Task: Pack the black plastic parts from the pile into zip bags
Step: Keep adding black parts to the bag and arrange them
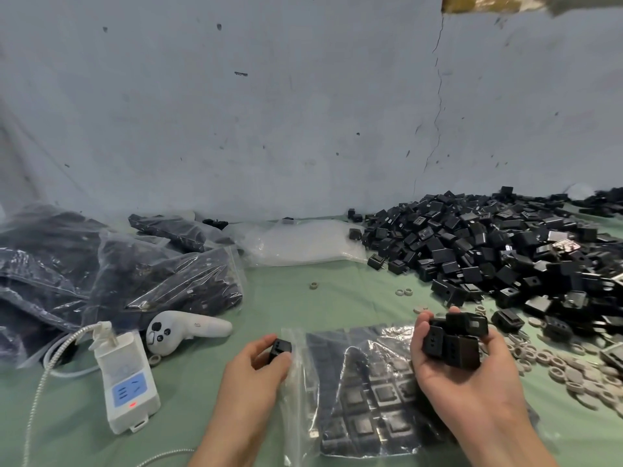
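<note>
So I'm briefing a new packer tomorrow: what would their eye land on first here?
First the big pile of black parts, far right along the wall. Then the hands in front: the right hand holds a handful by a part-filled zip bag, while the left hand pinches one part at its left end. At far left, filled bags heap up.
</note>
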The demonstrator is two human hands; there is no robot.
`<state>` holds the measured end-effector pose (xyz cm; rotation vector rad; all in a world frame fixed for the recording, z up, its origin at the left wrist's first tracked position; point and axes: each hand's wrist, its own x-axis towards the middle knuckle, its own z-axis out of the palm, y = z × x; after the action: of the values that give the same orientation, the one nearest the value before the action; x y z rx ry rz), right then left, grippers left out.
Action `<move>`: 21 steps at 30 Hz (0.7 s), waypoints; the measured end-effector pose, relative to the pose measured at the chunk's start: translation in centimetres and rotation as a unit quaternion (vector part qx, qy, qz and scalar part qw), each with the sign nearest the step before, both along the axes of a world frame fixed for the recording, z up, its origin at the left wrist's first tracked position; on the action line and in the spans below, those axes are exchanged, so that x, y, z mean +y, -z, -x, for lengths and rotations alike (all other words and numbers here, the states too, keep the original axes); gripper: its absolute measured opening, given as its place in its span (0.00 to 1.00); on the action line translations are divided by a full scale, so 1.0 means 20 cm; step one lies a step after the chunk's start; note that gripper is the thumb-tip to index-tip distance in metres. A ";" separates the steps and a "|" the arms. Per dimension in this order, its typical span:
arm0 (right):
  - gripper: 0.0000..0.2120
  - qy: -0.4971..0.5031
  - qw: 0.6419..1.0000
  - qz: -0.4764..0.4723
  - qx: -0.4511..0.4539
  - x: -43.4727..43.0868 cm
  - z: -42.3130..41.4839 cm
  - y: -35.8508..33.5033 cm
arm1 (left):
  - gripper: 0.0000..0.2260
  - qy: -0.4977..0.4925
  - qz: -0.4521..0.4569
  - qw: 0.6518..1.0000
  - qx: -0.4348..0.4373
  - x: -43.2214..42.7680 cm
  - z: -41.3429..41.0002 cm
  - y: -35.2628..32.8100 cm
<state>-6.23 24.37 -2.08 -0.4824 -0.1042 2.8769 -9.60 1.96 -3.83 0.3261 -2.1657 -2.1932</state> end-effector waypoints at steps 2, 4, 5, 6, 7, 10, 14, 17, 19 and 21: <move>0.13 0.001 1.000 0.000 0.000 0.00 0.00 0.00 | 0.14 0.023 -0.165 0.985 -0.039 0.02 0.00 0.00; 0.13 0.000 1.000 -0.001 -0.001 0.00 0.00 0.00 | 0.13 0.035 -0.191 0.979 -0.057 0.03 0.00 0.01; 0.13 -0.001 1.000 -0.001 -0.001 0.00 0.00 0.00 | 0.13 0.039 -0.163 0.984 -0.061 0.04 0.01 0.02; 0.13 0.000 1.000 -0.001 -0.001 0.00 0.00 0.00 | 0.12 0.038 -0.125 0.990 -0.060 0.05 0.00 0.03; 0.14 0.000 1.000 -0.001 0.000 0.00 0.00 0.00 | 0.12 0.032 -0.089 0.994 -0.056 0.05 0.00 0.04; 0.14 -0.002 1.000 -0.001 0.003 0.00 -0.01 0.00 | 0.10 0.017 -0.048 0.998 -0.045 0.06 0.00 0.04; 0.13 -0.003 1.000 -0.002 0.003 0.00 -0.01 0.00 | 0.09 0.026 -0.032 0.998 -0.040 0.07 0.01 0.05; 0.13 -0.003 1.000 0.001 0.002 0.00 -0.01 -0.01 | 0.17 0.051 -0.006 0.999 -0.018 0.08 0.00 0.04; 0.13 -0.004 1.000 0.001 0.003 0.00 -0.01 -0.01 | 0.15 0.055 0.067 0.996 0.025 0.09 -0.02 0.04; 0.13 -0.004 1.000 0.007 0.005 0.00 -0.02 -0.01 | 0.12 0.041 0.107 0.992 0.058 0.10 -0.02 0.05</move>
<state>-5.93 24.46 -1.83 -0.4717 -0.0840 2.8889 -9.18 4.00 -4.92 0.1001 -2.3598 -1.9371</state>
